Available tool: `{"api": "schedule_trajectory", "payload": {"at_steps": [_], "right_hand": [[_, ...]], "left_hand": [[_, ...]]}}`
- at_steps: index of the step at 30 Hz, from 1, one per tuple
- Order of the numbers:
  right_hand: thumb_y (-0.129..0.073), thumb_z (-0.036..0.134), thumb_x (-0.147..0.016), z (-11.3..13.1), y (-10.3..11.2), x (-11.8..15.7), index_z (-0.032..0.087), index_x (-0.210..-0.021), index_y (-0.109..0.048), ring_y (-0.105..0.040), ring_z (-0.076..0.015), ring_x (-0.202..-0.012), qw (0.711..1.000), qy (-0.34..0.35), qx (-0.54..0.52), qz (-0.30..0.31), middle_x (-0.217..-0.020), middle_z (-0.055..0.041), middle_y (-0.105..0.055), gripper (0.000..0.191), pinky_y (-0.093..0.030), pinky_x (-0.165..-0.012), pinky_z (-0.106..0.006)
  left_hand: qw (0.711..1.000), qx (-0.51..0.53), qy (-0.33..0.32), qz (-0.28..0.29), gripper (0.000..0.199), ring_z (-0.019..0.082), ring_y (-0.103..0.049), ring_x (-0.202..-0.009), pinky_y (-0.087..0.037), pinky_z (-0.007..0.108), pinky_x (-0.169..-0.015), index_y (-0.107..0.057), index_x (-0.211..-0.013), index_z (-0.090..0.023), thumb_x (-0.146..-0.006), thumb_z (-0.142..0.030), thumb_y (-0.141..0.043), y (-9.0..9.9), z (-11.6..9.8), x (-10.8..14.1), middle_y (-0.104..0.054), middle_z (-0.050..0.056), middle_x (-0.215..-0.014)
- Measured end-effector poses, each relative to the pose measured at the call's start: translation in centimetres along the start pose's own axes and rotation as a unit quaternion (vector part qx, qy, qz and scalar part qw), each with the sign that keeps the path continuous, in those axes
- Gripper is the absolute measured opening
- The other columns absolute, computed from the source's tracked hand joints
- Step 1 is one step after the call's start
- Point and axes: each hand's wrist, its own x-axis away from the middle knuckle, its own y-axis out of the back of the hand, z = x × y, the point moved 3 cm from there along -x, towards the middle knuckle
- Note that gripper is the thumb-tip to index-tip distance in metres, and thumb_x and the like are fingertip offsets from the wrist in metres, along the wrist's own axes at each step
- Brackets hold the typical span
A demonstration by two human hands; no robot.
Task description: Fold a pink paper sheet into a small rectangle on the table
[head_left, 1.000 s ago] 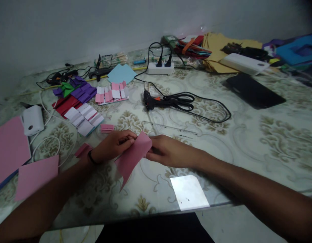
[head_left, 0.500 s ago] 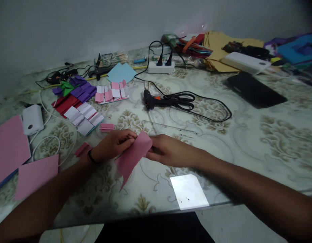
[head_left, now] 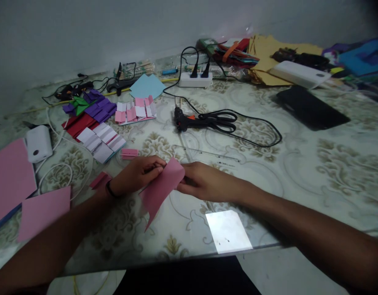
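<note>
A sheet of pink paper is held up off the table, tilted and bent, its lower corner hanging down. My left hand pinches its left edge, fingers curled. At its right edge my right hand grips it, the fingertips partly hidden behind the paper. Beside my left wrist lies a folded pink paper piece. Just beyond my left hand is a second small folded pink strip. A clear ruler lies flat past my right hand.
A black glue gun with scissors and a looped cord lies ahead, near a white power strip. Folded paper pieces sit left, pink sheets farther left. A black tablet-like slab is at right. A white square lies near the front edge.
Almost nothing differs; both hands hold the pink paper in the same pose. The view has shifted very slightly.
</note>
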Motion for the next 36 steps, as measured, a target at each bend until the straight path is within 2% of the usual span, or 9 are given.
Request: {"api": "schedule_trajectory", "payload": {"at_steps": [11,23,36], "right_hand": [[-0.053,0.045,-0.104,-0.07,-0.01,0.11,0.013,-0.093,-0.064,-0.054,-0.0129,-0.067,1.000,-0.004,-0.004,-0.002,-0.081,-0.0035,-0.063,0.035,-0.040,-0.066,-0.027],[-0.048,0.058,-0.105,-0.05,-0.04,0.07,0.013,-0.093,-0.064,-0.055,-0.0131,-0.068,1.000,-0.009,-0.007,0.003,-0.082,-0.0046,-0.064,0.049,-0.041,-0.066,-0.027],[-0.054,0.053,-0.104,-0.13,0.08,0.16,0.015,-0.091,-0.064,-0.051,-0.0122,-0.066,1.000,0.004,-0.006,-0.003,-0.078,-0.0017,-0.062,0.042,-0.040,-0.065,-0.026]], "left_hand": [[1.000,0.000,-0.001,0.000,0.021,0.015,-0.067,-0.082,-0.050,0.025,-0.073,-0.072,-0.105,-0.017,-0.098,-0.027,-0.055,0.02,-0.05,0.01,-0.075,0.001,-0.094],[1.000,0.008,-0.003,0.001,0.020,0.014,-0.066,-0.080,-0.049,0.024,-0.070,-0.071,-0.106,-0.017,-0.097,-0.025,-0.055,0.01,-0.08,0.02,-0.075,0.001,-0.093],[1.000,0.000,-0.010,-0.002,0.021,0.016,-0.068,-0.085,-0.050,0.026,-0.074,-0.072,-0.107,-0.017,-0.098,-0.027,-0.056,-0.04,0.18,-0.05,-0.075,0.002,-0.097]]}}
